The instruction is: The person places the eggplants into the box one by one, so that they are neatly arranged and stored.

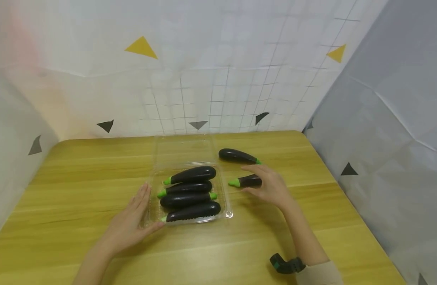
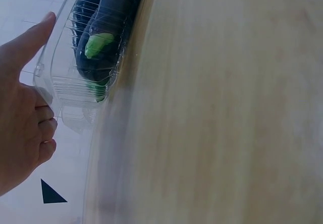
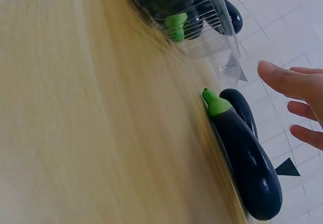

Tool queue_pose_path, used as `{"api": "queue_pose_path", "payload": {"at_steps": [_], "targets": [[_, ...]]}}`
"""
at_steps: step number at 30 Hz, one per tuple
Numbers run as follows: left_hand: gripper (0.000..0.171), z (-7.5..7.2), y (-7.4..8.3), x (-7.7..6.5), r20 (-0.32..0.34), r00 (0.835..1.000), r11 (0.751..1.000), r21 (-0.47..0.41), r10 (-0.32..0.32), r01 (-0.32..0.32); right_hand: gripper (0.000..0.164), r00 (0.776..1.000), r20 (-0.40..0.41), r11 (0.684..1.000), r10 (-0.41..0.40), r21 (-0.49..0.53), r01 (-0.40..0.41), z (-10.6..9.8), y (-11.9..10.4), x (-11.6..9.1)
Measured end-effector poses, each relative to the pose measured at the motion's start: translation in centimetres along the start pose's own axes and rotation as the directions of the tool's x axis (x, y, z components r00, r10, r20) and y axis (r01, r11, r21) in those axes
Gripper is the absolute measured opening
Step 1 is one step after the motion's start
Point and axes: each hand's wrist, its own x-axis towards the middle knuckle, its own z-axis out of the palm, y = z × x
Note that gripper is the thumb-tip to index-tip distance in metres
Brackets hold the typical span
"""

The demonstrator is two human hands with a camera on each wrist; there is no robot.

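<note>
An open clear plastic clamshell box point(image 1: 226, 194) holds several dark eggplants point(image 1: 191, 174) with green stems, lying side by side. My left hand point(image 1: 131, 221) rests against its near left corner, fingers straight along the left side and thumb at the front edge. In the left wrist view, the thumb point(image 2: 38, 37) reaches the rim. Over a loose eggplant point(image 1: 249, 181) right of the box is my right hand point(image 1: 269, 186), thumb and fingers spread apart. The right wrist view shows a gap between that hand and the eggplant point(image 3: 247, 158). The hand hides the eggplant's thick end in the head view.
Another loose eggplant point(image 1: 237, 155) lies farther back, right of the box. The transparent lid point(image 1: 184, 150) is folded back on the wooden table point(image 1: 79, 198). White sheets with grid lines and triangles enclose the back and sides. A dark band point(image 1: 287, 264) circles the right wrist.
</note>
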Motion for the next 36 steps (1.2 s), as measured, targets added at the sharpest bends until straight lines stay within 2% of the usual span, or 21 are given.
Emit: {"api": "queue_pose_path", "payload": {"at_steps": [17, 21, 32, 36], "targets": [[0.104, -0.1, 0.0, -0.1, -0.007, 1.0, 1.0, 0.007, 0.013, -0.013, 0.069, 0.999, -0.015, 0.998, 0.049, -0.039, -0.049, -1.1, 1.8, -0.9], [0.104, 0.0, -0.2, 0.0, -0.002, 1.0, 1.0, 0.011, 0.019, -0.019, 0.068, 0.998, 0.004, 0.998, 0.062, -0.03, -0.062, -1.1, 2.4, -0.8], [0.104, 0.0, -0.1, 0.0, 0.004, 1.0, 1.0, 0.009, 0.012, -0.012, 0.063, 0.982, 0.084, 0.985, 0.169, -0.035, -0.166, -0.9, 3.8, -1.0], [0.104, -0.1, 0.0, 0.0, 0.009, 1.0, 1.0, 0.009, 0.007, -0.007, 0.066, 0.978, 0.11, 0.983, 0.18, -0.047, -0.176, -0.7, 4.3, -1.2]]}}
